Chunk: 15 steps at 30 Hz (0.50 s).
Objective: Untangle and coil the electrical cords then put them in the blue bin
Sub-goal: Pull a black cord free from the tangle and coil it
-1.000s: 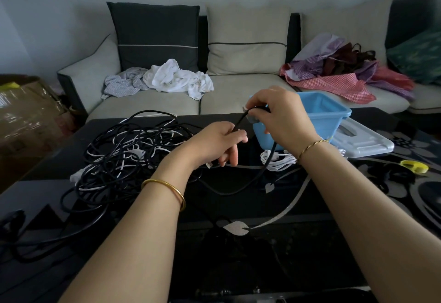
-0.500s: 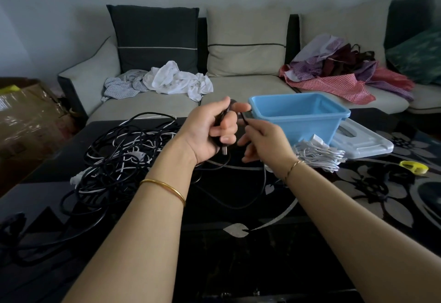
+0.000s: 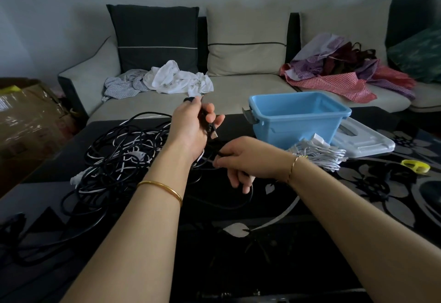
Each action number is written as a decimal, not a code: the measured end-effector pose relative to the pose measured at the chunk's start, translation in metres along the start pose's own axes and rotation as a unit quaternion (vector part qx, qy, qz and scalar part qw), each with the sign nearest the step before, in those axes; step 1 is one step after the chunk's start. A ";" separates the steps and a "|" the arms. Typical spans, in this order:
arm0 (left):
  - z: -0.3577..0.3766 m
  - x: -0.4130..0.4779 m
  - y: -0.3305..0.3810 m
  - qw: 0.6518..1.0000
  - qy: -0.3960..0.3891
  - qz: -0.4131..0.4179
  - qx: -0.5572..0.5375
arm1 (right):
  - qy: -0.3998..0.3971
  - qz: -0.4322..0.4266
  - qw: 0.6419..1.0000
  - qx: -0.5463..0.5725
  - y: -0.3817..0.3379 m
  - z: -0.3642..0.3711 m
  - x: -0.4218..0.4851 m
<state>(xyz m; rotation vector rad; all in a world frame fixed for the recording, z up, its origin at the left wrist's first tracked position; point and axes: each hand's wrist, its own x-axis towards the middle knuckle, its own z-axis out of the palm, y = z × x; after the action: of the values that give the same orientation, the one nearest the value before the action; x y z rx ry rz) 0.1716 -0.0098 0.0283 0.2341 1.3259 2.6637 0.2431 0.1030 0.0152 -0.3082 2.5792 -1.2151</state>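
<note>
Head-worn view looks forward and down over the table (image 3: 226, 257); sofa (image 3: 250, 89) beyond.

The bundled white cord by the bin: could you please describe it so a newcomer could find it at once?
On the dark floral table, find the blue bin toward the far right. Just in front of it, beside the pale lid, lies the white cord. Unlike the black and white tangle on the left, it is all white and neatly bundled.
</note>
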 end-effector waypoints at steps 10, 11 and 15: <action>-0.006 -0.010 -0.009 0.892 -0.023 0.164 0.422 | 0.103 -0.005 0.995 0.002 -0.010 -0.044 -0.019; -0.006 -0.012 -0.010 0.871 -0.036 0.167 0.461 | 0.126 -0.017 0.992 0.015 -0.009 -0.047 -0.018; -0.004 -0.017 -0.009 0.842 -0.097 0.115 0.518 | 0.228 -0.084 0.965 0.095 -0.004 -0.055 -0.010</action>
<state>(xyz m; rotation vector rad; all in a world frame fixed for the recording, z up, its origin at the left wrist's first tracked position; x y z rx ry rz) 0.1884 -0.0111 0.0177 0.7821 2.6236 1.6728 0.2347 0.1432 0.0541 -0.2320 2.8227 -1.7623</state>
